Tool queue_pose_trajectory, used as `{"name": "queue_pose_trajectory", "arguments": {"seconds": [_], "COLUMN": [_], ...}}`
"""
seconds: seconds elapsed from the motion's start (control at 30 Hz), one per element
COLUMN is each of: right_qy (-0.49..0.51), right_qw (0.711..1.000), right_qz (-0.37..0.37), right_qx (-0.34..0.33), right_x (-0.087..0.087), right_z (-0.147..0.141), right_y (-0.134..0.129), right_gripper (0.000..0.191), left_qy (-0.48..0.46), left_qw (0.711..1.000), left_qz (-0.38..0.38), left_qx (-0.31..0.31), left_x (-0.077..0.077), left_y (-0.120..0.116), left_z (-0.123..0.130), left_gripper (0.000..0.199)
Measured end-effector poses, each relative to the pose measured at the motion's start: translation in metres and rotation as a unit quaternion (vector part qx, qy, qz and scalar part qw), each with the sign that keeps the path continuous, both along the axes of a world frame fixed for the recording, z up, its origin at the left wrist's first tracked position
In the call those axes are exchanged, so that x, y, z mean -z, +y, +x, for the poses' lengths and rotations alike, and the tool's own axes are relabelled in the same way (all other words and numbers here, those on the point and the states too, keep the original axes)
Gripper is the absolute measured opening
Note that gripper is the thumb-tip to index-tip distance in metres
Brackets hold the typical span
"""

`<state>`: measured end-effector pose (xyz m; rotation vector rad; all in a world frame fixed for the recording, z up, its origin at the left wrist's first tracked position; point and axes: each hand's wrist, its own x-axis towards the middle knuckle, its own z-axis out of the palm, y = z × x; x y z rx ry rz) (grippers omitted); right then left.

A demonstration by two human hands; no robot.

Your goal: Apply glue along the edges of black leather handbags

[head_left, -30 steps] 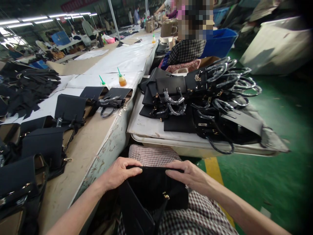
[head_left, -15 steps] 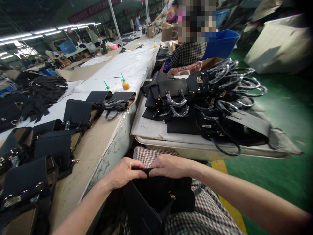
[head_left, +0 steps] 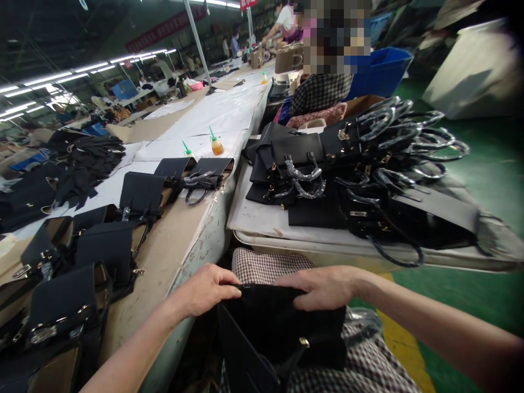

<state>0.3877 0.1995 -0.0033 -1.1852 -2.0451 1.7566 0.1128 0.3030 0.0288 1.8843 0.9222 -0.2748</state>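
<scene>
A black handbag [head_left: 282, 322] lies open across my lap on checked cloth [head_left: 270, 265], with a small gold-coloured metal fitting showing. My left hand [head_left: 207, 289] pinches the bag's upper edge near its left corner between thumb and fingers. Further right along that edge, my right hand [head_left: 323, 286] grips the rim, thumb on the near side and fingers over the far side. A handle wrapped in clear plastic [head_left: 364, 322] pokes out at the bag's right. The bag's lower part runs out of view.
Several black bags [head_left: 106, 245] line the long worktable [head_left: 192, 240] at left, near two glue bottles [head_left: 216, 144]. More bags with wrapped handles [head_left: 360, 164] are piled on a white stand [head_left: 262, 221]. A co-worker in checked clothing [head_left: 323, 93] sits beyond, beside a blue bin [head_left: 380, 71].
My right hand has slid right along the bag's edge, away from my left hand, which keeps its pinch. The whole view has shifted slightly.
</scene>
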Motion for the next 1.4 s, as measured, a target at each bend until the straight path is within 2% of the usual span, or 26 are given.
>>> {"name": "queue_pose_trajectory", "arguments": {"seconds": [0.07, 0.23, 0.33, 0.53, 0.63, 0.73, 0.83, 0.93, 1.0, 1.03, 1.13, 1.27, 1.33, 1.4], "right_qy": [0.001, -0.007, 0.003, 0.000, -0.002, 0.009, 0.019, 0.014, 0.001, -0.007, -0.038, -0.083, -0.110, -0.134], "right_qw": [1.000, 0.991, 0.987, 0.986, 0.988, 0.991, 0.992, 0.989, 0.986, 0.986, 0.985, 0.984, 0.980, 0.973], "right_qz": [0.016, 0.132, 0.156, 0.156, 0.148, 0.132, 0.128, 0.148, 0.163, 0.168, 0.165, 0.149, 0.155, 0.171], "right_qx": [-0.020, 0.034, 0.046, 0.058, 0.046, 0.014, -0.004, 0.004, 0.010, 0.012, 0.022, 0.044, 0.063, 0.081], "right_x": [-0.001, 0.008, 0.013, 0.017, 0.016, 0.014, 0.011, 0.010, 0.010, 0.010, 0.005, -0.012, -0.020, -0.024], "right_z": [-0.010, -0.050, -0.066, -0.069, -0.063, -0.058, -0.061, -0.073, -0.082, -0.086, -0.088, -0.081, -0.079, -0.081], "right_y": [0.009, 0.032, 0.039, 0.041, 0.041, 0.039, 0.039, 0.047, 0.054, 0.057, 0.063, 0.062, 0.059, 0.057], "right_gripper": [0.040, 0.031, 0.018, 0.020, 0.020, 0.023, 0.027, 0.027, 0.019, 0.017, 0.016, 0.018, 0.018, 0.017], "left_qy": [0.004, 0.010, 0.007, -0.007, -0.049, -0.100, -0.115, -0.121, -0.121, -0.122, -0.150, -0.154, -0.127, -0.092], "left_qw": [1.000, 1.000, 1.000, 0.999, 0.990, 0.977, 0.976, 0.966, 0.959, 0.955, 0.937, 0.930, 0.939, 0.953], "left_qz": [0.006, 0.015, 0.021, -0.025, -0.098, -0.116, -0.039, -0.002, 0.000, 0.002, 0.011, -0.022, -0.020, 0.052], "left_qx": [-0.004, -0.010, -0.007, -0.025, -0.087, -0.147, -0.183, -0.228, -0.256, -0.271, -0.316, -0.334, -0.318, -0.284], "left_x": [-0.001, -0.004, -0.003, 0.000, -0.004, -0.010, -0.012, -0.008, -0.003, -0.001, -0.003, -0.022, -0.033, -0.039], "left_y": [-0.002, -0.007, -0.008, -0.004, -0.005, -0.019, -0.047, -0.076, -0.088, -0.090, -0.087, -0.084, -0.091, -0.104], "left_z": [0.001, 0.001, 0.000, -0.005, -0.011, -0.018, -0.025, -0.026, -0.023, -0.021, -0.016, -0.018, -0.016, -0.011], "left_gripper": [0.024, 0.023, 0.024, 0.032, 0.050, 0.057, 0.052, 0.075, 0.089, 0.090, 0.067, 0.036, 0.036, 0.056]}}
